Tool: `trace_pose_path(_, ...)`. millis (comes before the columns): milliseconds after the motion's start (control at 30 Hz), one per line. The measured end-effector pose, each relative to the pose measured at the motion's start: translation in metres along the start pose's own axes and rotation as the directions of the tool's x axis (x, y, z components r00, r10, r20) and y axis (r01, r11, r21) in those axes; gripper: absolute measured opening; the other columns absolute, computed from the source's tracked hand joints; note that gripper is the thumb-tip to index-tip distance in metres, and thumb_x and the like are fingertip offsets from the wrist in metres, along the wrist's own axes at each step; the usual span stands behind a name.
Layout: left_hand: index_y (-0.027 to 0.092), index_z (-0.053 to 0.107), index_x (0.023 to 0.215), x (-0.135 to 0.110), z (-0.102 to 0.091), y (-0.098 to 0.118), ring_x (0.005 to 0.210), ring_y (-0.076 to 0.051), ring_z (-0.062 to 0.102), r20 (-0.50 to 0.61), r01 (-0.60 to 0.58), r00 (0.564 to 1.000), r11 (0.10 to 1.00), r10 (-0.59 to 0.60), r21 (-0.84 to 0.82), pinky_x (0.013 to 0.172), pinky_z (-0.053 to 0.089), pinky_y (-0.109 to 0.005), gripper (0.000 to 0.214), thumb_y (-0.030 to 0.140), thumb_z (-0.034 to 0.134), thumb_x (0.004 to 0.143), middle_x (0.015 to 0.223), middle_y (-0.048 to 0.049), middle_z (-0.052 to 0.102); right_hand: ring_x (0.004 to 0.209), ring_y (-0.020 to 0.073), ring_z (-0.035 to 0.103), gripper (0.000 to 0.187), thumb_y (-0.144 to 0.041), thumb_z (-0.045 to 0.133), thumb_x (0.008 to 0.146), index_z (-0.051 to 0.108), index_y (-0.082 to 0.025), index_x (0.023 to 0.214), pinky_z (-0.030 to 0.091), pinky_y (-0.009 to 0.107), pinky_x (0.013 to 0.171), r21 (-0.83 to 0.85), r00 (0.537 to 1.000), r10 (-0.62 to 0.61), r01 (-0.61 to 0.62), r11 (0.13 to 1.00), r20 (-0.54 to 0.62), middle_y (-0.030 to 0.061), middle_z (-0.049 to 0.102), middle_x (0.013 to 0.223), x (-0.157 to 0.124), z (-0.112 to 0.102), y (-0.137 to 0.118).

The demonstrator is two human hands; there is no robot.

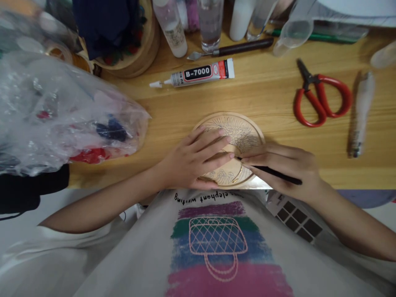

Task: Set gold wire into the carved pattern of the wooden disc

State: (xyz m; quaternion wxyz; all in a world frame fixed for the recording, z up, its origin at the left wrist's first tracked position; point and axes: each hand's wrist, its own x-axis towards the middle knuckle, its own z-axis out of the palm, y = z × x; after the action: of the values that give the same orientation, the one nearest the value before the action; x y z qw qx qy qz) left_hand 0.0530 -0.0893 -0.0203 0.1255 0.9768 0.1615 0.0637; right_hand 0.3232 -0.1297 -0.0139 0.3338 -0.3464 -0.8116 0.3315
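A round wooden disc with a drawn line pattern lies at the near edge of the wooden table. My left hand lies flat on the disc with its fingers stretched out, pressing it down. My right hand is pinched round a thin black tool whose tip touches the disc beside my left fingertips.
A B-7000 glue tube lies behind the disc. Red scissors and a blurred white tool lie to the right. A clear plastic bag of coloured bits fills the left. Bottles, a glass and a wooden container line the back.
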Motion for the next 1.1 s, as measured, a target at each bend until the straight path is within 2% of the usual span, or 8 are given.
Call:
trace_pose_path(300, 0.015, 0.049, 0.143, 0.002, -0.002, -0.001, 0.144, -0.035, 0.038, -0.014, -0.011, 1.000, 1.000, 0.011, -0.009, 0.121, 0.026, -0.054, 0.069, 0.063, 0.052, 0.094, 0.151, -0.0165, 0.048, 0.091, 0.0167, 0.073, 0.020, -0.011, 0.063, 0.090, 0.068, -0.023, 0.105, 0.060, 0.028, 0.077, -0.005, 1.000, 0.009, -0.009, 1.000, -0.014, 0.0055, 0.075, 0.099, 0.001, 0.001, -0.001)
trace_pose_path(467, 0.015, 0.050, 0.143, 0.002, -0.003, -0.001, 0.145, -0.036, 0.038, -0.015, -0.013, 1.000, 1.000, 0.013, -0.020, 0.121, 0.025, -0.054, 0.068, 0.062, 0.053, 0.094, 0.151, -0.0174, 0.048, 0.090, 0.0167, 0.073, 0.020, -0.009, 0.066, 0.088, 0.068, -0.021, 0.104, 0.060, 0.029, 0.075, 0.019, 0.999, 0.021, -0.020, 1.000, -0.035, 0.0072, 0.075, 0.098, 0.001, 0.002, -0.001)
trace_pose_path(733, 0.014, 0.053, 0.140, 0.003, -0.001, -0.001, 0.142, -0.037, 0.039, -0.046, -0.014, 0.999, 0.998, 0.011, -0.056, 0.119, 0.026, -0.056, 0.066, 0.058, 0.058, 0.092, 0.149, -0.0189, 0.050, 0.081, 0.0188, 0.074, 0.025, -0.011, 0.072, 0.083, 0.069, -0.026, 0.103, 0.061, 0.032, 0.070, -0.047, 0.971, 0.074, -0.087, 0.995, -0.229, 0.0034, 0.076, 0.090, 0.000, 0.006, -0.012)
trace_pose_path(867, 0.013, 0.056, 0.138, 0.004, -0.002, -0.001, 0.141, -0.039, 0.041, -0.052, -0.016, 0.999, 0.998, 0.012, -0.063, 0.117, 0.028, -0.057, 0.065, 0.059, 0.058, 0.091, 0.147, -0.0190, 0.051, 0.082, 0.0221, 0.074, 0.025, -0.013, 0.073, 0.083, 0.069, -0.027, 0.104, 0.062, 0.036, 0.073, -0.171, 0.930, 0.126, -0.195, 0.966, -0.347, 0.0033, 0.076, 0.090, -0.011, 0.010, -0.022)
trace_pose_path(933, 0.013, 0.056, 0.138, 0.004, -0.002, -0.001, 0.141, -0.039, 0.041, -0.050, -0.013, 0.999, 0.997, 0.009, -0.073, 0.116, 0.029, -0.058, 0.065, 0.058, 0.059, 0.091, 0.147, -0.0195, 0.051, 0.080, 0.0217, 0.075, 0.019, -0.018, 0.073, 0.084, 0.070, -0.025, 0.102, 0.061, 0.035, 0.070, -0.219, 0.876, 0.203, -0.323, 0.921, -0.438, 0.0041, 0.077, 0.091, -0.019, 0.012, -0.024)
trace_pose_path(967, 0.014, 0.056, 0.138, 0.004, -0.003, -0.002, 0.141, -0.038, 0.041, -0.048, -0.012, 0.999, 0.997, 0.008, -0.078, 0.116, 0.028, -0.058, 0.065, 0.058, 0.060, 0.091, 0.147, -0.0195, 0.051, 0.078, 0.0212, 0.074, 0.017, -0.020, 0.072, 0.085, 0.070, -0.024, 0.102, 0.061, 0.035, 0.068, -0.236, 0.829, 0.246, -0.405, 0.883, -0.503, 0.0041, 0.077, 0.091, -0.023, 0.014, -0.026)
trace_pose_path(1033, 0.015, 0.056, 0.138, 0.004, -0.002, -0.005, 0.142, -0.037, 0.040, -0.045, -0.020, 0.999, 0.997, 0.016, -0.080, 0.117, 0.027, -0.056, 0.065, 0.058, 0.061, 0.090, 0.147, -0.0190, 0.051, 0.077, 0.0198, 0.074, 0.017, -0.019, 0.068, 0.088, 0.070, -0.025, 0.104, 0.060, 0.033, 0.067, -0.242, 0.758, 0.255, -0.476, 0.845, -0.600, 0.0037, 0.077, 0.090, -0.028, 0.017, -0.029)
trace_pose_path(1100, 0.015, 0.057, 0.138, 0.004, -0.001, -0.010, 0.142, -0.036, 0.040, -0.048, -0.057, 0.997, 0.996, 0.054, -0.074, 0.117, 0.027, -0.055, 0.066, 0.060, 0.061, 0.089, 0.147, -0.0182, 0.052, 0.080, 0.0194, 0.074, 0.020, -0.016, 0.064, 0.090, 0.069, -0.024, 0.107, 0.060, 0.032, 0.070, -0.250, 0.742, 0.243, -0.484, 0.839, -0.624, 0.0039, 0.077, 0.091, -0.031, 0.021, -0.032)
